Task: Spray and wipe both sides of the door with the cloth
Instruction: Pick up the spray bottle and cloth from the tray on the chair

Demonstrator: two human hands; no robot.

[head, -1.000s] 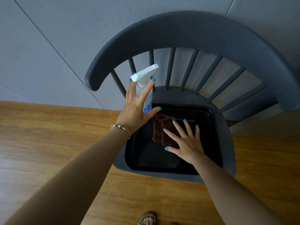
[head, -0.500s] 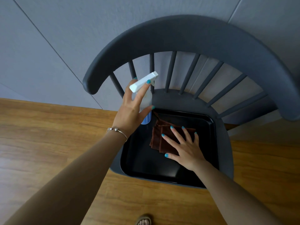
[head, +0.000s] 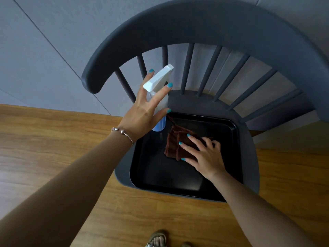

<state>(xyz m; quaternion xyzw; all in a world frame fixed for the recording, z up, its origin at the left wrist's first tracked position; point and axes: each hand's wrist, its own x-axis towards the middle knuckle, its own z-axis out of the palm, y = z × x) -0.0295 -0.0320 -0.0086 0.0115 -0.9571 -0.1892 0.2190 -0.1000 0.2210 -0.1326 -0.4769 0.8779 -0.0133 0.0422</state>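
A white-headed spray bottle (head: 159, 82) with a clear body stands tilted at the far left corner of a black tray (head: 178, 182). My left hand (head: 144, 113) is wrapped around its neck, thumb in front and fingers behind. A folded brown cloth (head: 175, 144) lies in the tray's far half. My right hand (head: 204, 154) rests on the cloth; the thumb sits at its near edge and the outer fingers curl into it.
The tray sits on the seat of a dark grey spindle-back chair (head: 195, 24) that stands against a grey panelled wall (head: 53, 41). Wooden floor (head: 44, 148) surrounds the chair. A sandalled foot (head: 157, 238) shows at the bottom edge.
My left hand has closed further around the bottle, which now leans more. My right hand's outer fingers have curled from flat into the cloth.
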